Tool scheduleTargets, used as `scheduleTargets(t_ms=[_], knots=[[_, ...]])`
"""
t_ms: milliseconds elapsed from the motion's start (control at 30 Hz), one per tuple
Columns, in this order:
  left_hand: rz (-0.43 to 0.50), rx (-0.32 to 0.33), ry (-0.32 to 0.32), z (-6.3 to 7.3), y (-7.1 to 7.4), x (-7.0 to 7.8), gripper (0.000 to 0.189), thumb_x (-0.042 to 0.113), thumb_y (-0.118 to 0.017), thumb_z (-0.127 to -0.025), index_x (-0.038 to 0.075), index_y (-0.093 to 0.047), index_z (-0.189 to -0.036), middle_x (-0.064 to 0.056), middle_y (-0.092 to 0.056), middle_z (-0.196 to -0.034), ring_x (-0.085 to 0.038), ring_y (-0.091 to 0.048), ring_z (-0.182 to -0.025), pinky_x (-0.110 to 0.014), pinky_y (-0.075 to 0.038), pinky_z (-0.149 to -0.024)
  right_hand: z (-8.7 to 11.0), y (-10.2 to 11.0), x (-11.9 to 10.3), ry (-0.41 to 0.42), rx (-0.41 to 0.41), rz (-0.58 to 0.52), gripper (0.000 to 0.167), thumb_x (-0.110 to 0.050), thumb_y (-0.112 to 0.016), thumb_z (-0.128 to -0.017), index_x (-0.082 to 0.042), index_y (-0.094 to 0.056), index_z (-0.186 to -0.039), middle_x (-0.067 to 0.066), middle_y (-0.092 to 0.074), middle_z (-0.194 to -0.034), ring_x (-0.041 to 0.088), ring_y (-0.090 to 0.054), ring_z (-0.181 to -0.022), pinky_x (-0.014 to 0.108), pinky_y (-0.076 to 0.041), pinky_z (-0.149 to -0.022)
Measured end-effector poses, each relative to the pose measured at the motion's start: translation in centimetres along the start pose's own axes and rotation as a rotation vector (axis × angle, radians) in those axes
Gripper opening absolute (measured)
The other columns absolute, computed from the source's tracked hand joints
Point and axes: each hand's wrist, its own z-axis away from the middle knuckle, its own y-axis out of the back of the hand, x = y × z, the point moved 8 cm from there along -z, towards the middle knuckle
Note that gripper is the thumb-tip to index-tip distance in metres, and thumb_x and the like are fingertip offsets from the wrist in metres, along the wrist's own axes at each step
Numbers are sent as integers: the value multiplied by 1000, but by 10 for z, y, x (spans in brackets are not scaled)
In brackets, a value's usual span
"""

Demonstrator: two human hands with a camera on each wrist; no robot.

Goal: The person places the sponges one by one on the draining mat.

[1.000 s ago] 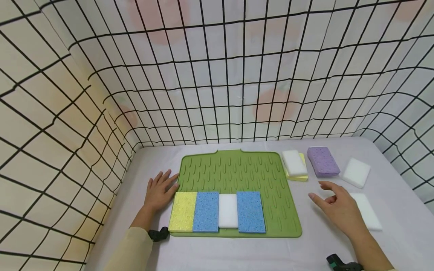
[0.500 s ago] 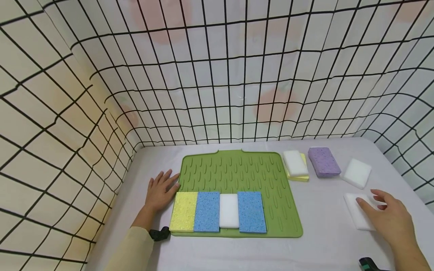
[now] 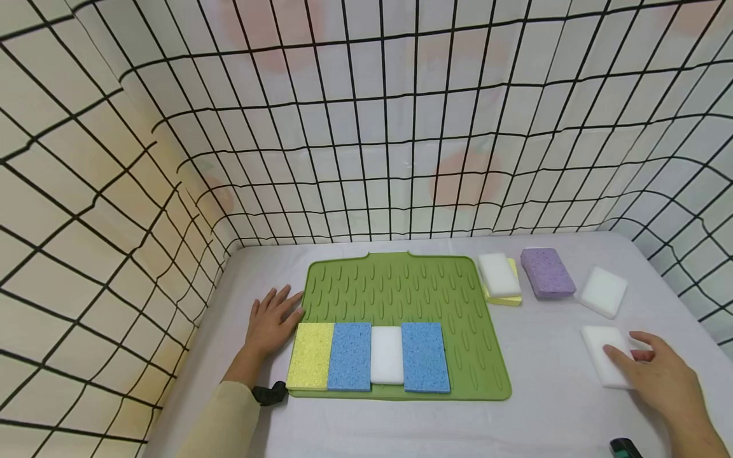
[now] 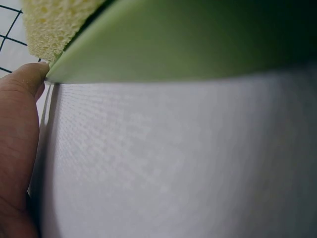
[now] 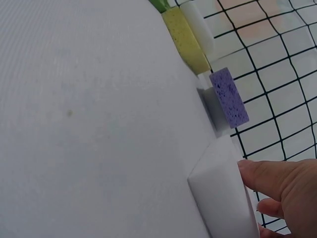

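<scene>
At the right of the head view, my right hand [image 3: 667, 378] is at a white sponge block [image 3: 601, 356] lying on the table. The thumb lies over the block's top and the other fingers bend down by its right side. The same thumb [image 5: 265, 173] meets the block's upper edge in the right wrist view. My left hand [image 3: 272, 326] lies flat, fingers spread, its thumb at the left edge of a green ridged mat [image 3: 395, 289]. Along the mat's front, side by side, are a yellow sponge [image 3: 310, 356], a blue sponge [image 3: 349, 356], a white sponge [image 3: 386, 355] and another blue sponge [image 3: 425, 356].
Right of the mat, a white sponge [image 3: 498, 275] rests on a yellow sponge [image 3: 504, 300]. Beyond them lie a thick purple sponge [image 3: 546, 273] and another white sponge [image 3: 603, 292]. Black wire mesh [image 3: 389, 159] walls in the back and both sides.
My right hand has moved right, from beside the mat to the white sponge block, and lowered onto it. The left hand and the sponges on the mat have stayed put.
</scene>
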Motion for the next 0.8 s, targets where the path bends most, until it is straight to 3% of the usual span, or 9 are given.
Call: scheduleTargets(t_ms=[200, 400, 567, 633, 700, 800], knots=[[-3, -3, -7, -1, -1, -1, 53, 47, -48, -106, 26, -47, -154, -9, -29, -169, -39, -16, -159, -67, -6, -125, 1, 2, -6, -4, 3, -6, 81, -53, -60, -97, 11, -40, -143, 41, -60, -118, 54, -60, -99, 40, -41, -65], [-4, 7, -11, -1, -2, -2, 52, 47, -48, -106, 26, -48, -154, -9, -30, -169, -40, -17, -158, -68, -7, -124, 6, 4, -12, -27, -28, -29, 86, -57, -59, -97, 9, -38, -146, 42, -55, -128, 55, -56, -107, 46, -44, -71], [0, 8, -17, -1, -2, -2, 53, 47, -49, -106, 26, -49, -154, -9, -30, -169, -40, -17, -158, -68, -7, -124, 10, 5, -22, -20, -39, -61, 90, -59, -61, -96, 4, -32, -153, 41, -55, -129, 53, -58, -106, 35, -42, -65], [0, 10, -18, -1, -2, -2, 53, 47, -49, -106, 26, -49, -154, -9, -30, -169, -40, -17, -158, -68, -7, -124, 11, 5, -29, 3, -26, -83, 90, -58, -63, -95, 2, -33, -154, 40, -58, -127, 46, -63, -101, 29, -40, -63], [2, 11, -19, -1, -1, -3, 53, 47, -49, -106, 26, -49, -154, -9, -30, -169, -40, -17, -158, -68, -7, -124, 14, 4, -35, 42, -14, -107, 89, -57, -66, -94, 1, -35, -154, 38, -60, -127, 19, -68, -88, 25, -39, -60], [4, 13, -19, -1, -1, -2, 52, 47, -49, -106, 26, -49, -154, -9, -31, -169, -40, -18, -158, -68, -7, -124, 19, 2, -48, 114, 5, -149, 87, -55, -70, -92, -2, -38, -154, 30, -66, -121, -15, -51, -75, 20, -39, -57]])
